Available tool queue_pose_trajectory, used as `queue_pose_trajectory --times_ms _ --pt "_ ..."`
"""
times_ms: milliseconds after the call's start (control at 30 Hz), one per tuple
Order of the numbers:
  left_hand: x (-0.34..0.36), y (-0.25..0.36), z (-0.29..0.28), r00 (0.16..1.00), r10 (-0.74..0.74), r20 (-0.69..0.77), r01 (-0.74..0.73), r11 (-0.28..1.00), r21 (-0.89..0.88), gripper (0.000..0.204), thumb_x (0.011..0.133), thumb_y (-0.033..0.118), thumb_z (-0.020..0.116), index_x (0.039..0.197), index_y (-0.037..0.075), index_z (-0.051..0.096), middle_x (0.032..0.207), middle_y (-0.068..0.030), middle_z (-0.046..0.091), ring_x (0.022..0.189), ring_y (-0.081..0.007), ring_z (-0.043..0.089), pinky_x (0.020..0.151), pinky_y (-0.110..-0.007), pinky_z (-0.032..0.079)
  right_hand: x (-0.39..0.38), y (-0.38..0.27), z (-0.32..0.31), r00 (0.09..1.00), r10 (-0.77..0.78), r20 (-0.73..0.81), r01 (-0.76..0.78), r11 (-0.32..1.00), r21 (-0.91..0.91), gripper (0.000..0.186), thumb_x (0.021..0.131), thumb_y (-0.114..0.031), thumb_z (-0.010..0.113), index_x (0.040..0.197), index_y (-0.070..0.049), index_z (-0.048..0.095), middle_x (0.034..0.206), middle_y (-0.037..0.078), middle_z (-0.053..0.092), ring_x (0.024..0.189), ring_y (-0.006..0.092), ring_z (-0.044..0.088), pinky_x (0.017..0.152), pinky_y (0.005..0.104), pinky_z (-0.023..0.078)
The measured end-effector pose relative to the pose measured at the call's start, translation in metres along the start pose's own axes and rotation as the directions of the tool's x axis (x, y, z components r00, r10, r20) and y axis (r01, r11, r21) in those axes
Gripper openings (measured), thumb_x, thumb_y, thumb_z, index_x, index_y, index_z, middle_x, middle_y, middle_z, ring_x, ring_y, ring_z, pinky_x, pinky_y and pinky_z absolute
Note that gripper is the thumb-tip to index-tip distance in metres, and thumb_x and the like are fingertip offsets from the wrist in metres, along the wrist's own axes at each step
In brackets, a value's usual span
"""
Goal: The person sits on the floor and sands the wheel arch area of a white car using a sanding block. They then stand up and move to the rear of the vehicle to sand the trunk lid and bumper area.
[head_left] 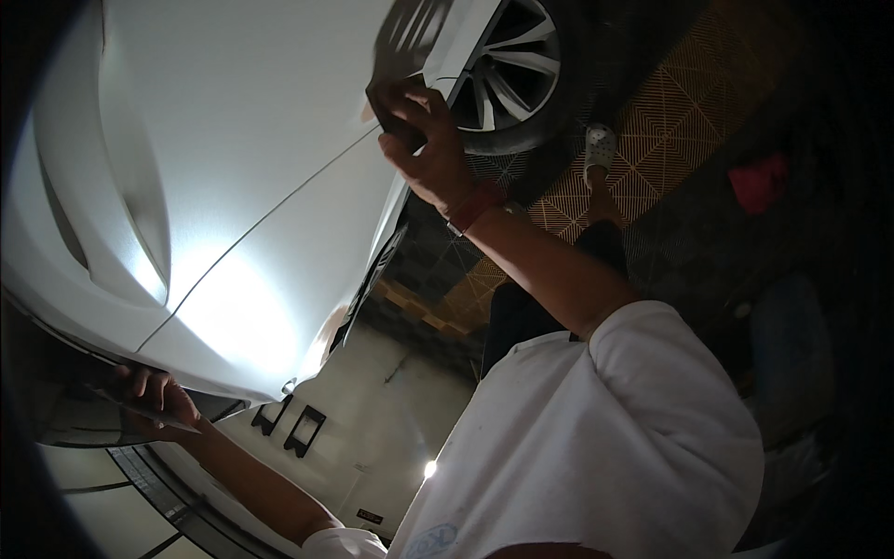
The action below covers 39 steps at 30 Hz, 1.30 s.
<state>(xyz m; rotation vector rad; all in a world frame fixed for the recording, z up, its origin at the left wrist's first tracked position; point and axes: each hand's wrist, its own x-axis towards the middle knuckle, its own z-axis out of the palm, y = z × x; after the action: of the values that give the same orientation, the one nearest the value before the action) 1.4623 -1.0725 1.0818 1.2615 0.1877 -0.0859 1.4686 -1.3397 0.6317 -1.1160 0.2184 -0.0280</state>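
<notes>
My right hand (430, 154) grips a small dark block (400, 129) between thumb and fingers. It is against the lower part of a glossy white car body panel (279, 121), close to the wheel. The panel mirrors that hand and its fingers. At the far left, my left hand (163, 399) has its fingers curled at the dark glass (74, 415) along the panel's edge. A thin dark edge runs under those fingers; what they hold, if anything, is too dark to make out. A narrow seam crosses the panel between my hands.
A spoked wheel (512, 70) is beyond my right hand. A moulded door handle (126, 219) stands out on the panel. Patterned yellow and dark tiles (666, 135) cover the floor. A red cloth-like thing (759, 182) lies at right. A lamp (430, 469) shines low in view.
</notes>
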Motion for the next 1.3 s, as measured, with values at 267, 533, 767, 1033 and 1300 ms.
queue_pose_trajectory --times_ms 267,533,767,1033,1300 --pt "0.002 0.005 -0.001 0.999 -0.006 -0.035 0.008 0.997 0.078 0.041 0.106 0.014 0.046 0.132 -0.017 0.047 0.139 -0.0274 0.049 0.092 -0.0252 0.061 0.043 -0.02 0.049 -0.029 0.009 0.005 0.993 -0.106 0.048 0.109 0.992 -0.064 0.05 0.084 -0.012 0.076 0.133 -0.012 0.066 0.135 0.01 0.054 0.13 0.0259 0.054 0.107 0.0405 0.048" --pt "-0.009 0.007 -0.044 0.97 0.24 -0.026 -0.204 0.873 0.444 0.047 0.104 0.011 0.051 0.144 -0.012 0.042 0.144 -0.0224 0.051 0.099 -0.0189 0.06 0.055 -0.024 0.05 -0.103 -0.028 -0.1 0.945 0.325 -0.044 -0.286 0.882 0.374 0.052 0.092 -0.011 0.069 0.142 -0.009 0.057 0.14 0.011 0.053 0.135 0.0231 0.049 0.11 0.0375 0.043" --pt "-0.075 -0.141 -0.034 0.927 0.329 -0.179 -0.201 0.84 0.505 0.05 0.104 0.021 0.056 0.15 0.004 0.048 0.142 -0.0141 0.058 0.129 -0.0232 0.057 0.11 -0.038 0.045 -0.168 -0.138 -0.161 0.975 0.208 0.082 -0.196 0.971 -0.134 0.066 0.095 0.002 0.056 0.156 -0.013 0.036 0.148 0.014 0.049 0.141 0.0264 0.046 0.116 0.0392 0.039" --pt "-0.262 -0.336 0.097 0.924 -0.227 -0.306 0.131 0.943 -0.306 0.051 0.103 0.026 0.063 0.148 0.008 0.046 0.132 -0.0105 0.062 0.114 -0.0258 0.065 0.093 -0.038 0.058 -0.329 -0.28 -0.096 0.516 -0.174 0.839 0.766 0.531 -0.361 0.071 0.086 0.01 0.063 0.148 -0.019 0.045 0.147 0.019 0.041 0.152 0.0329 0.032 0.118 0.0484 0.04" --pt "-0.372 -0.334 0.098 0.966 -0.106 -0.235 0.076 0.988 -0.132 0.045 0.104 0.017 0.061 0.145 0.003 0.05 0.128 -0.0117 0.065 0.113 -0.021 0.065 0.094 -0.035 0.055 -0.387 -0.225 -0.155 0.67 0.119 0.733 0.731 0.069 -0.679 0.056 0.091 -0.006 0.056 0.144 -0.024 0.055 0.144 0.016 0.048 0.148 0.0414 0.033 0.118 0.0529 0.034"
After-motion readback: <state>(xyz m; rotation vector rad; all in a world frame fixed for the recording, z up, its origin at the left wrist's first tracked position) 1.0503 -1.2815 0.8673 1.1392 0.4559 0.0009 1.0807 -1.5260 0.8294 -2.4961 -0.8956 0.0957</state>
